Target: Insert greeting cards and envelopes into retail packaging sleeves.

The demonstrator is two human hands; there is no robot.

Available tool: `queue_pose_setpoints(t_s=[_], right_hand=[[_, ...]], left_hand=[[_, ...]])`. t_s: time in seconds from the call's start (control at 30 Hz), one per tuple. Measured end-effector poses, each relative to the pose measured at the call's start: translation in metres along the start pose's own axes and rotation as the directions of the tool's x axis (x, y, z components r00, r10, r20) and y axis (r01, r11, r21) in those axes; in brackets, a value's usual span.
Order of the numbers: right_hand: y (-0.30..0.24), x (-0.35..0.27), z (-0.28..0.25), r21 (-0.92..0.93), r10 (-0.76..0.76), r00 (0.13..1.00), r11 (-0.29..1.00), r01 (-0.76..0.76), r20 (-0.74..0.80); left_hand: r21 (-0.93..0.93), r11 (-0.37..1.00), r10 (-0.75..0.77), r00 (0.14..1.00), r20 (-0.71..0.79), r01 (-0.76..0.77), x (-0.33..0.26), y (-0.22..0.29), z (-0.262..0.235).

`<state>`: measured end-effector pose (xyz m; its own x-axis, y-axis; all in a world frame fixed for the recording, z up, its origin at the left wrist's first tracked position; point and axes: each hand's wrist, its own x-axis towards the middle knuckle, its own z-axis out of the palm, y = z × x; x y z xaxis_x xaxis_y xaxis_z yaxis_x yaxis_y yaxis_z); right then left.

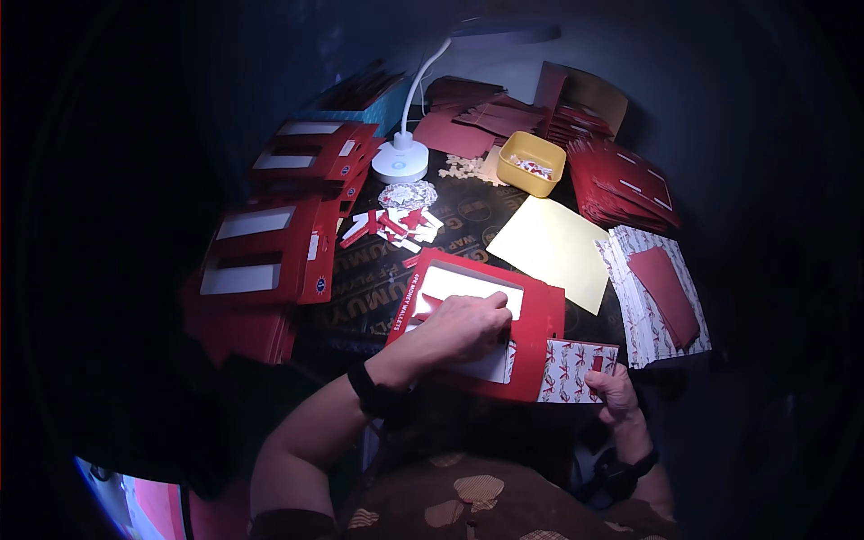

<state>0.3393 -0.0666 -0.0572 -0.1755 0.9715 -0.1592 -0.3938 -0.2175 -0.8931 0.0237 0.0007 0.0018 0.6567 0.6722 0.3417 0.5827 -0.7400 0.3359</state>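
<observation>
A red cardboard sleeve (pixel 551 308) with two cut-out windows lies at a slant on the near edge of the table. Over its windows rests my left hand (pixel 466 326), fingers curled together; what they grip, if anything, is hidden. My right hand (pixel 616 392) pinches the right end of a white card (pixel 569 371) patterned with red bows. That card sticks partly out of the sleeve's right side, and more of the pattern shows through the lower window. A small red patch is on the card beside my right thumb.
Red windowed sleeves (pixel 310 236) are stacked at left. A white lamp (pixel 400 162), red-and-white pieces (pixel 409 229) and a yellow tub (pixel 529 187) stand farther back. Cream paper (pixel 553 247) lies right of centre, near patterned cards (pixel 621 301) topped by a red one and more red cardboard (pixel 612 175).
</observation>
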Motion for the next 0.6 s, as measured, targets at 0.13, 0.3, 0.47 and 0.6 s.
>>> queue_pose_setpoints(t_s=[0.13,0.3,0.47,0.6], right_hand=[[-0.002,-0.002,0.003,0.008,0.006,1.000,1.000,-0.006,-0.014],[-0.001,0.000,-0.003,0.029,0.019,1.000,0.999,-0.019,0.003],[0.002,0.004,-0.002,0.055,0.028,1.000,0.998,-0.029,0.009],[0.003,0.006,-0.009,0.041,0.034,0.999,0.999,-0.034,0.005]], left_hand=[[-0.037,0.999,0.024,1.000,0.000,-0.024,-0.001,0.000,-0.002],[0.005,0.999,0.050,0.995,-0.087,-0.049,-0.004,-0.002,0.004],[0.033,0.996,0.083,0.990,-0.113,-0.080,-0.005,-0.001,0.004],[0.044,0.997,0.075,0.991,-0.109,-0.070,-0.004,0.003,0.002]])
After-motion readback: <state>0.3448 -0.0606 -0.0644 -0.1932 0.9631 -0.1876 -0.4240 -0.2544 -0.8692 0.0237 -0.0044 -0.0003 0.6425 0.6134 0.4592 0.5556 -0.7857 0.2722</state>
